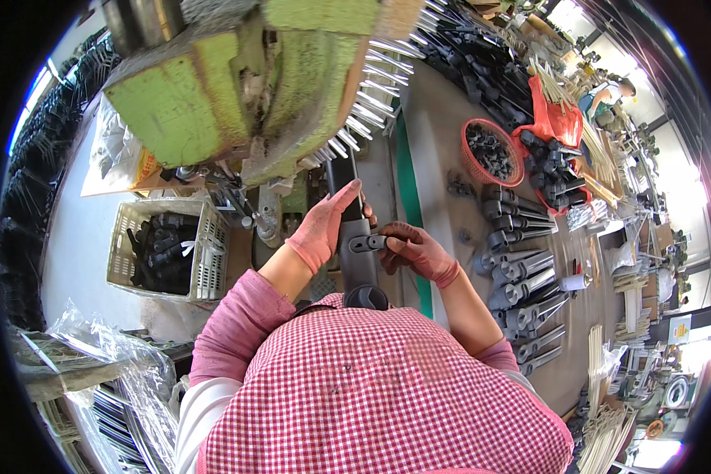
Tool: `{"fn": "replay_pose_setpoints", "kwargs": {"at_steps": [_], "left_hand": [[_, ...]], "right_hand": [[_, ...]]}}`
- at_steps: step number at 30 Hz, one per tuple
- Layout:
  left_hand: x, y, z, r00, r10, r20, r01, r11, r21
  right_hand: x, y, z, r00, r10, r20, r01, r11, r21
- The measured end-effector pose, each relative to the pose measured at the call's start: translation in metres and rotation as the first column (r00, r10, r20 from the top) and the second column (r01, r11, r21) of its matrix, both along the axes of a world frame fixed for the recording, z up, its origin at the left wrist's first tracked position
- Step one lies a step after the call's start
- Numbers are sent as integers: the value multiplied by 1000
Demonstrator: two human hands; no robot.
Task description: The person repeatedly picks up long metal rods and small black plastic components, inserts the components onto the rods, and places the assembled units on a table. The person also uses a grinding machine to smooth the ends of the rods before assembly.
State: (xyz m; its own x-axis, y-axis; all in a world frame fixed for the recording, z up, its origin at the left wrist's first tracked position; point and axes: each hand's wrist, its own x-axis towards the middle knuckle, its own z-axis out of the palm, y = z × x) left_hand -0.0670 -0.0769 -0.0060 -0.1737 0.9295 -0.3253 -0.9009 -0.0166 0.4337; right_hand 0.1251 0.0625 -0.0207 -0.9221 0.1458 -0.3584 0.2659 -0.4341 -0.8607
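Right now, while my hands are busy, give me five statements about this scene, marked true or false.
1. The left hand holds the long dark part. True.
2. The right hand is bare. False: the right hand is gloved.
3. The right hand touches a small slotted piece. True.
4. The pale crate is empty. False: the crate holds dark parts.
5. A red basket stands at right. True.

Tube (359, 272) between hands (320, 225), crate (212, 257) left, basket (511, 175) on table (444, 150) right
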Motion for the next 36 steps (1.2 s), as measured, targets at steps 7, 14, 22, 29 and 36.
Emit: {"fn": "replay_pose_setpoints", "kwargs": {"at_steps": [7,14,22,29,36], "left_hand": [[9,9,14,998,26,-52,-29,998,-50],[22,15,27,963,-24,-268,-11,992,-129],[28,19,25,941,19,-337,-31,999,-32],[31,21,26,929,66,-363,-67,998,10],[36,17,32,922,119,-367,-110,993,46]], "right_hand": [[24,24,-16,981,-176,-75,158,966,-202],[15,11,-13,914,-308,-265,242,937,-252],[8,1,-4,867,-344,-360,264,930,-254],[9,-5,0,842,-359,-403,400,916,19],[8,-10,17,840,-319,-439,416,898,143]]}}
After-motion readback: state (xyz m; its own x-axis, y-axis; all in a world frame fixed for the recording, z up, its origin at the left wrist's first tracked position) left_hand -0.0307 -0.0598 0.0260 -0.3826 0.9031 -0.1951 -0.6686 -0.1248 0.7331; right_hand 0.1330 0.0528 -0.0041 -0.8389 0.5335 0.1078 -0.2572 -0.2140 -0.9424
